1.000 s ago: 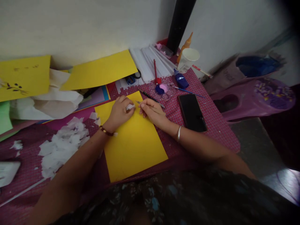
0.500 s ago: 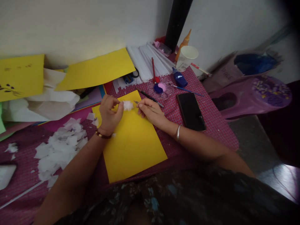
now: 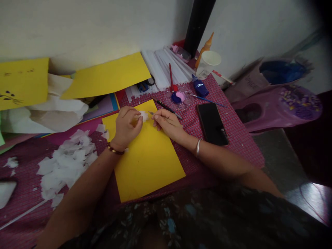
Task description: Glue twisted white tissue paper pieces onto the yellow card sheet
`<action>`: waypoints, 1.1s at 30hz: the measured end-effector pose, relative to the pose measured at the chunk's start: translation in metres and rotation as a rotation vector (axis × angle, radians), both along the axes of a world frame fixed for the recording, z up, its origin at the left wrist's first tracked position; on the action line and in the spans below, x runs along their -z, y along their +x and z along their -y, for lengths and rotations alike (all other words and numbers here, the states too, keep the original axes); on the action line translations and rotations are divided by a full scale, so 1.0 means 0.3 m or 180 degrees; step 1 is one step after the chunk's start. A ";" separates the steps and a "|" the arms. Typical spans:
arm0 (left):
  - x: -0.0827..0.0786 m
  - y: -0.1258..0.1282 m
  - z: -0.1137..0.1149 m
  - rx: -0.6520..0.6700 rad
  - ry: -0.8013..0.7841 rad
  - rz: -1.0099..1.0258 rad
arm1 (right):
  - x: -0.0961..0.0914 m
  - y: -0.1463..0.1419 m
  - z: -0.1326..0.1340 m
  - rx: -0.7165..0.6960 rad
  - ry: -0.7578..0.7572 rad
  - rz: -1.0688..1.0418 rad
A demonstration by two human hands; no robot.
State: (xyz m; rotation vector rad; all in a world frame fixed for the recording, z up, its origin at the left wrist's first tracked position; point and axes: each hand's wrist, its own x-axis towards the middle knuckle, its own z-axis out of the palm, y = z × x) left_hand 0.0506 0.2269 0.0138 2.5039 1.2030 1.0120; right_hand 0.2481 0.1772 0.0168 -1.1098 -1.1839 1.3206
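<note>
A yellow sheet of paper (image 3: 150, 162) lies in front of me. Near its top edge sits a small fluffy tuft of white tissue paper (image 3: 143, 115). The curled fingers and thumb of my left hand (image 3: 127, 126) close on the tuft's left side; the exact grip is partly hidden. To the right of the tuft, my right hand (image 3: 167, 121) pinches a thin tool with a pointed tip (image 3: 150, 113), either a pencil or a fine brush. The tip is close to the tuft. A heap of torn white tissue pieces (image 3: 67, 159) lies left of the sheet.
Beyond my right hand are a black pen (image 3: 166, 108), a paint palette (image 3: 178, 98), a blue paint bottle (image 3: 199, 85) and a paper cup (image 3: 209, 62). A phone (image 3: 212, 123) lies to the right. More yellow sheets (image 3: 109, 77) and white strips (image 3: 158, 67) are at the back.
My left hand has shifted right and now covers more of the white tissue tuft. The right hand with its thin tool has barely moved.
</note>
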 end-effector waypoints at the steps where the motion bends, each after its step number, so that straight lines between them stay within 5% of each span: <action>1: 0.003 0.001 -0.003 0.0062 -0.0073 -0.0063 | 0.001 0.000 0.001 -0.0003 0.0034 -0.0019; 7: 0.008 0.013 -0.008 0.0181 -0.0324 -0.0120 | 0.000 0.000 0.002 -0.0003 -0.0045 0.0003; 14: 0.003 -0.008 -0.014 -0.0454 -0.0375 0.0502 | -0.001 -0.001 0.002 -0.0005 -0.0101 0.0003; 23: 0.002 0.029 -0.011 0.0513 -0.0621 -0.0458 | 0.008 -0.003 0.000 -0.0056 0.0040 -0.0112; 30: 0.020 -0.011 -0.024 -0.0415 -0.0644 0.0747 | -0.001 0.000 0.004 -0.0109 -0.0028 -0.0024; 33: 0.012 -0.002 -0.020 -0.0590 -0.0725 0.0404 | -0.002 0.001 0.005 -0.0137 0.0015 -0.0043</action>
